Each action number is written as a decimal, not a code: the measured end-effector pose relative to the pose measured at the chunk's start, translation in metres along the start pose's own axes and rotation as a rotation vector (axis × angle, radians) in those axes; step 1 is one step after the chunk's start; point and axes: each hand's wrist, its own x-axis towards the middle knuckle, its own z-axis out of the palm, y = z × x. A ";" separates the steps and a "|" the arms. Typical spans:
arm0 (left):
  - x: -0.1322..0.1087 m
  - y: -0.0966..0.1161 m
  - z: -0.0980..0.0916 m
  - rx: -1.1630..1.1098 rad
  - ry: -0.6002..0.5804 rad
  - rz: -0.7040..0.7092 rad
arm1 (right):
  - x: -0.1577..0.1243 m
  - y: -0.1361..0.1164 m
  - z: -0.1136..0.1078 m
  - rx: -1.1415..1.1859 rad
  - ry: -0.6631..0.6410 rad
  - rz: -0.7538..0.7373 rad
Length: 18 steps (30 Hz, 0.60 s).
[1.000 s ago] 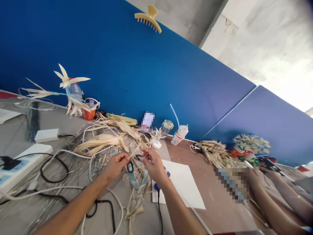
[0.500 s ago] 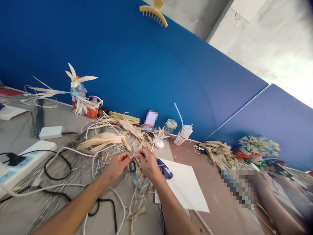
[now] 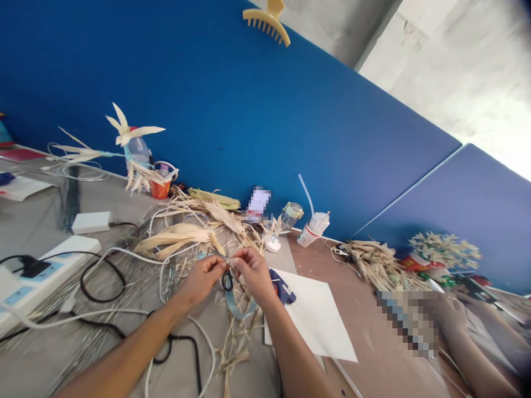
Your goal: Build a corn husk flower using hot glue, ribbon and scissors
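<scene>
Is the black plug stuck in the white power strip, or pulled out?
In. The black plug sits flat on the white power strip, with its cable leading away.

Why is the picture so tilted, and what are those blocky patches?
Head view: the frame leans, so the blue partition slants; the grey wall top right is washed out; two patches are pixelated; left hand and right hand look sharp.
</scene>
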 end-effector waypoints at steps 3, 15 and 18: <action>0.000 0.001 0.001 -0.069 -0.003 -0.020 | -0.002 -0.002 -0.002 0.019 -0.042 -0.009; -0.006 0.016 0.004 -0.141 -0.006 -0.070 | 0.000 0.007 -0.014 -0.260 -0.003 -0.257; -0.007 0.016 0.004 -0.187 -0.032 -0.087 | 0.000 0.004 -0.019 -0.412 -0.013 -0.478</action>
